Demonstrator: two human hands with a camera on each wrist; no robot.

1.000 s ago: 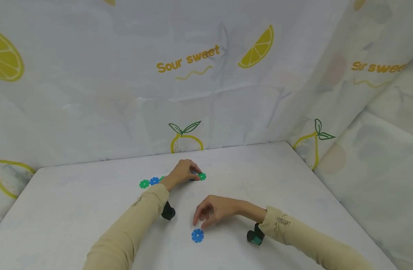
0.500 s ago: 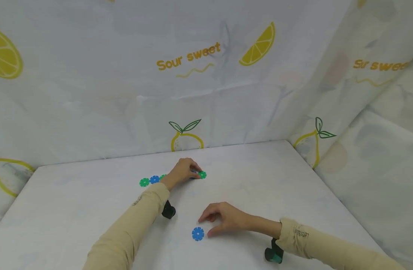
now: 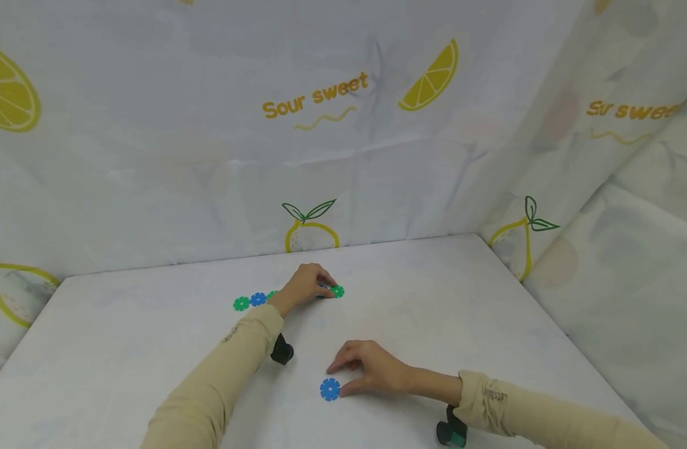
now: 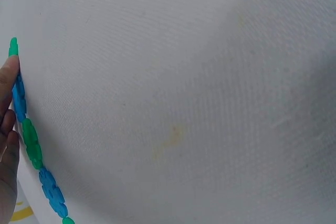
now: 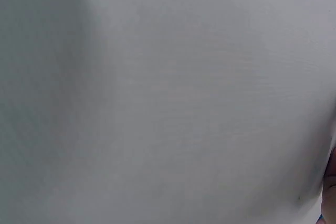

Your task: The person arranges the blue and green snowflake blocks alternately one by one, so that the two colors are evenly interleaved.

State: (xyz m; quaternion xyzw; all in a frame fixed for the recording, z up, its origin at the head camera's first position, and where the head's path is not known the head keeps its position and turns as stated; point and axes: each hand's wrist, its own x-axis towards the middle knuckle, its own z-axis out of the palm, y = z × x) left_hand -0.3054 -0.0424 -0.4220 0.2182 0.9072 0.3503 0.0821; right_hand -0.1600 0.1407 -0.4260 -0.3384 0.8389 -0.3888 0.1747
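A row of green and blue notched plastic discs lies near the back of the table, with a green disc (image 3: 241,304) at its left end and another green disc (image 3: 337,291) at its right end. My left hand (image 3: 303,288) reaches over the row and pinches it by the right end; the hand covers the middle discs. In the left wrist view the joined discs, such as this green disc (image 4: 32,144), run down beside the fingers. Nearer the front lies a single blue disc (image 3: 330,389). My right hand (image 3: 377,368) curves beside it, thumb tip at its right edge, forefinger apart from the thumb.
The white table (image 3: 153,349) meets a white lemon-print curtain (image 3: 209,187) along its back edge. Dark wrist camera units, one on the left (image 3: 282,350) and one on the right (image 3: 452,429), hang below the sleeves.
My right hand has moved down and to the right, from above the single blue disc to its right side, and then slightly back toward it. The left hand has kept its place.
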